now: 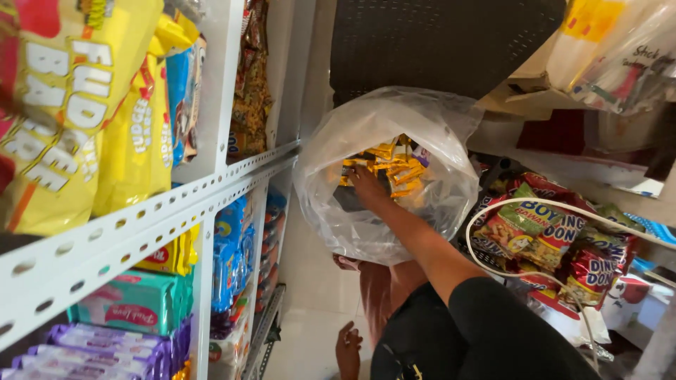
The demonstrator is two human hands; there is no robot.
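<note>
The person is wearing black: a smooth, plain dark garment (493,331) is covering the body at the lower edge of the view, its cloth lying in soft, rounded folds. A small pale detail (412,371) is showing on it near the bottom, too small to tell. The right arm (422,243) is showing bare from the cloth down to the right hand (362,179). The left hand (347,348) and a leg (384,288) are going bare too

Bright, even indoor light, soft shadows only. Glare across the clear crinkled plastic bag (384,176). Motion blur on yellow snack packets (67,105) at left edge; wide-angle bending of white perforated shelf rail (141,225).
</note>
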